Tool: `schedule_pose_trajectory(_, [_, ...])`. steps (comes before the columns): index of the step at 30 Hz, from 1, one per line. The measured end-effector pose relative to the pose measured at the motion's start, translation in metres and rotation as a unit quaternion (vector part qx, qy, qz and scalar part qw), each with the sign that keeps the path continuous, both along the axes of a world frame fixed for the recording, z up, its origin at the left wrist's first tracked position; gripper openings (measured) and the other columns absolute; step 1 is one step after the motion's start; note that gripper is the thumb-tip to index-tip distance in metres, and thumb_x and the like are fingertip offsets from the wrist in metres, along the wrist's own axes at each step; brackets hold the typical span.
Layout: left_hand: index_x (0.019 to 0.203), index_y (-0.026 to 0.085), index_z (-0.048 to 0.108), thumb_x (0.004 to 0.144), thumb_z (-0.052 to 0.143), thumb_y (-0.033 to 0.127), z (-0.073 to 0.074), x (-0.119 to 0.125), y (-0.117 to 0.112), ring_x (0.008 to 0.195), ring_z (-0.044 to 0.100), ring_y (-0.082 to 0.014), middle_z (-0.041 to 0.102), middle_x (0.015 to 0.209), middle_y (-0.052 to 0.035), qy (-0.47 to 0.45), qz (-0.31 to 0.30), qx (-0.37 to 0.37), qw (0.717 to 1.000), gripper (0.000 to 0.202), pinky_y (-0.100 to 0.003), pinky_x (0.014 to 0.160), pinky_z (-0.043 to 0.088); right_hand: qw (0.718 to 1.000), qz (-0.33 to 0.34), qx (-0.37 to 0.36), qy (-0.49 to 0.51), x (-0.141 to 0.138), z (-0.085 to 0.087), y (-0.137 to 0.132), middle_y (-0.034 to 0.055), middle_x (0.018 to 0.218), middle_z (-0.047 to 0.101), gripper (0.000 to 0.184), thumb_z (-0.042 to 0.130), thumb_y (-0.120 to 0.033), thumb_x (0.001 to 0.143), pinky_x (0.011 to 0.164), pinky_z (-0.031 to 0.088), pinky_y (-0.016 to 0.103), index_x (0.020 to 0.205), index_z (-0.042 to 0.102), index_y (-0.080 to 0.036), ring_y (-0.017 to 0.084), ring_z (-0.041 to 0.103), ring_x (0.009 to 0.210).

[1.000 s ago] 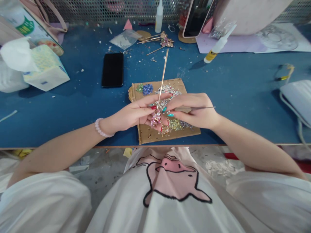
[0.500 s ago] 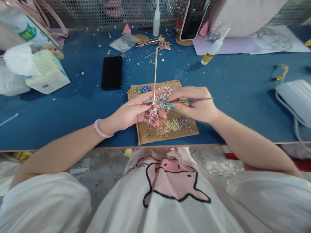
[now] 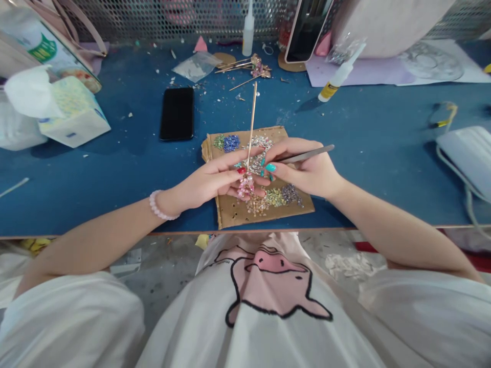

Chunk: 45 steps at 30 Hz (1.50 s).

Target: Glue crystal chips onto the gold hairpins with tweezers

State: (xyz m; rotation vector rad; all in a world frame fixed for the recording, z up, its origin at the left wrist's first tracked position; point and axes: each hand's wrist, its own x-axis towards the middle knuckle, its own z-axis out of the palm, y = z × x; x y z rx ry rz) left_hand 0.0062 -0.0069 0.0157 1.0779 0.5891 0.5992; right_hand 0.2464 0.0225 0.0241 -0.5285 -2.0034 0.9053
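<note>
Between thumb and fingers, my left hand [image 3: 215, 179] holds a hairpin [image 3: 252, 125], its gold stick pointing up and away and its pink beaded ornament [image 3: 246, 186] hanging at the lower end. My right hand [image 3: 305, 166] is closed on metal tweezers [image 3: 310, 153]; their tips are hidden near my fingers, close to the ornament. Both hands are over a piece of cardboard [image 3: 230, 217] bearing small piles of beads: blue ones [image 3: 231, 143], green ones [image 3: 219, 141], silvery ones [image 3: 263, 143], peach ones [image 3: 257, 204], yellow ones [image 3: 274, 197] and dark purple ones [image 3: 290, 194].
A black phone [image 3: 177, 113] lies left of the cardboard. More hairpins [image 3: 257, 66] lie behind it, near a plastic bag [image 3: 197, 66]. Glue bottles [image 3: 330, 91] stand at the back. A tissue pack [image 3: 74, 115] sits left, and a white-blue box-like object [image 3: 468, 158] right.
The hairpin has shifted slightly right and its stick leans more to the right. My right hand has turned the tweezers, so their flat side shows and their rear end sits higher.
</note>
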Motion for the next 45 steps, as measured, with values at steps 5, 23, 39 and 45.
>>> schedule_pose_trajectory(5, [0.159, 0.027, 0.039, 0.101, 0.057, 0.023, 0.003, 0.000, 0.000, 0.106, 0.077, -0.0238, 0.076, 0.124, -0.0128, 0.007, -0.021, -0.002, 1.000, 0.061, -0.031, 0.087, 0.064, 1.000, 0.005, -0.015, -0.005, -0.001, 0.001, -0.003, 0.0000, 0.085, 0.068, 0.013, 0.072, -0.027, 0.091, 0.068, 0.054, 0.019, 0.093, 0.068, -0.015, 0.007, 0.066, 0.076])
schedule_pose_trajectory(23, [0.162, 0.033, 0.030, 0.090, 0.068, 0.010, -0.002, 0.003, 0.002, 0.121, 0.072, -0.0264, 0.061, 0.147, -0.0147, -0.007, -0.122, 0.109, 0.987, 0.084, -0.039, 0.105, 0.061, 0.994, 0.068, -0.089, 0.009, -0.005, 0.001, -0.009, -0.0020, 0.081, 0.058, 0.009, 0.066, -0.021, 0.094, 0.059, 0.047, 0.018, 0.093, 0.058, -0.016, 0.005, 0.057, 0.068])
schedule_pose_trajectory(39, [0.160, 0.031, 0.035, 0.094, 0.062, 0.013, 0.007, 0.003, 0.000, 0.112, 0.075, -0.0264, 0.068, 0.137, -0.0136, 0.035, -0.112, 0.058, 0.991, 0.074, -0.037, 0.092, 0.063, 0.984, 0.126, -0.122, 0.025, -0.008, 0.002, -0.010, -0.0034, 0.080, 0.057, 0.013, 0.064, -0.024, 0.098, 0.055, 0.049, 0.015, 0.093, 0.055, -0.016, 0.003, 0.060, 0.063])
schedule_pose_trajectory(45, [0.159, 0.031, 0.038, 0.089, 0.060, 0.008, 0.008, 0.004, 0.001, 0.110, 0.076, -0.0245, 0.071, 0.134, -0.0118, 0.019, -0.116, 0.037, 0.992, 0.076, -0.033, 0.089, 0.064, 0.980, 0.139, -0.141, 0.025, -0.007, 0.001, -0.010, -0.0025, 0.083, 0.060, 0.013, 0.064, -0.025, 0.099, 0.057, 0.051, 0.016, 0.095, 0.054, -0.017, 0.004, 0.062, 0.064])
